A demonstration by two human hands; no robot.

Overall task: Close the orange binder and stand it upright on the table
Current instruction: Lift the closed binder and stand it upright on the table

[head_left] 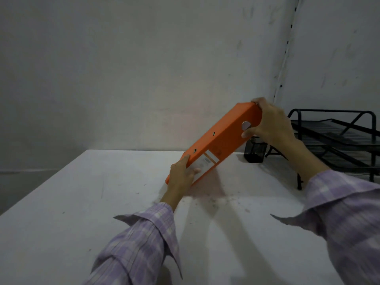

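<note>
While both hands grip it, the smooth orange binder (222,140) tilts.

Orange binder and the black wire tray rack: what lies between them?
In the head view, the right hand gripping the orange binder and a small black mesh cup lie before the tray rack.

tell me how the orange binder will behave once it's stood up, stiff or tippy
The orange binder looks stiff: it spans between the left hand and right hand without sagging. Its wide spine suggests it should stand steadily, though it is still tilted.
</note>
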